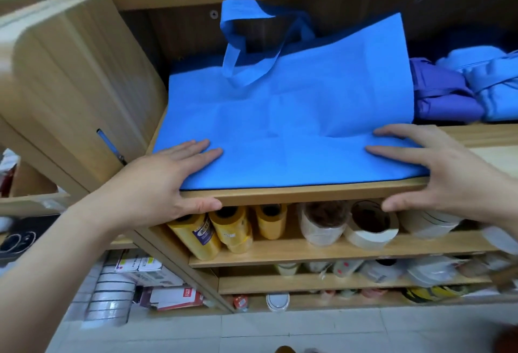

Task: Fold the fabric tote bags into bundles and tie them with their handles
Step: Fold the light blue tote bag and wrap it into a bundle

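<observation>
**A:** Blue bag (294,117) lies flat on the shelf (308,194), with its near edge along the front lip and its handles (241,41) standing up at the back. Where are the hands?

**B:** On the near corners, the left hand (168,181) at one and the right hand (437,173) at the other. Each grip is spread, with fingers straight on the fabric and the thumb tucked under the shelf edge. Nothing is pinched.

**A:** Smoothing before the first fold, then?

**B:** I'd judge so. To do it well, sweep outward toward the corners and press down the ripple beside the right hand so the layers line up. The far right side rides up against the back, so pull it level first. Leave the handles out of the fold. They are needed for tying, as on the bundles (454,92) at the right.
</observation>
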The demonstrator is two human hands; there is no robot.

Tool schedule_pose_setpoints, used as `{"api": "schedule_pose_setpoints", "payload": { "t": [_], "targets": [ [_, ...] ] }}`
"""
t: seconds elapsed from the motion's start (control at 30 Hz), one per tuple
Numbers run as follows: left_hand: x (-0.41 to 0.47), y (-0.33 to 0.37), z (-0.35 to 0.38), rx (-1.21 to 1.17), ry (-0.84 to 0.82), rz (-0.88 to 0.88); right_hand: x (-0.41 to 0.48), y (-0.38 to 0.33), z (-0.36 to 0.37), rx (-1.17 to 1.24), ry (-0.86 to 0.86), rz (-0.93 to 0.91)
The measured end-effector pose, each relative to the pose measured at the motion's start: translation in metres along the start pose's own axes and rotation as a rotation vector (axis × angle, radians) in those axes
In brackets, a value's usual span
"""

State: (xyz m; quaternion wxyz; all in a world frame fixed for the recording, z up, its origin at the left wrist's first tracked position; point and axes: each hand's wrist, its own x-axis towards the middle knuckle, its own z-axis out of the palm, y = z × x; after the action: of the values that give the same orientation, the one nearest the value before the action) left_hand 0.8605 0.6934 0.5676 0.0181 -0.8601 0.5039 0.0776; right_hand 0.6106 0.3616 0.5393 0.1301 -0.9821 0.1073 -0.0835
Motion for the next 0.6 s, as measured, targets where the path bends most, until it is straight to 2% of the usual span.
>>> {"api": "schedule_pose_setpoints", "payload": {
  "t": [0.07,0.17,0.27,0.37,0.43,0.53,0.6],
  "targets": [
    [-0.005,0.002,-0.002,0.011,0.018,0.014,-0.002,0.007,-0.002,-0.026,0.0,-0.033],
    [-0.014,-0.001,-0.008,-0.049,0.023,0.015,-0.007,0.007,-0.01,0.139,0.012,-0.025],
    [-0.026,-0.002,-0.017,-0.263,0.033,-0.047,-0.01,0.011,-0.015,0.342,0.07,-0.024],
    [-0.035,0.002,-0.021,-0.538,0.111,-0.111,-0.014,0.011,-0.02,0.511,0.076,0.039],
    [-0.038,0.009,-0.021,-0.723,0.233,-0.166,-0.016,0.012,-0.022,0.623,0.132,0.157],
    [-0.039,0.019,-0.012,-1.028,0.521,-0.265,-0.021,0.01,-0.026,0.678,0.239,0.242],
    [-0.035,0.021,-0.004,-1.106,0.713,-0.353,-0.018,0.006,-0.023,0.78,0.326,0.293]
  ]
}}
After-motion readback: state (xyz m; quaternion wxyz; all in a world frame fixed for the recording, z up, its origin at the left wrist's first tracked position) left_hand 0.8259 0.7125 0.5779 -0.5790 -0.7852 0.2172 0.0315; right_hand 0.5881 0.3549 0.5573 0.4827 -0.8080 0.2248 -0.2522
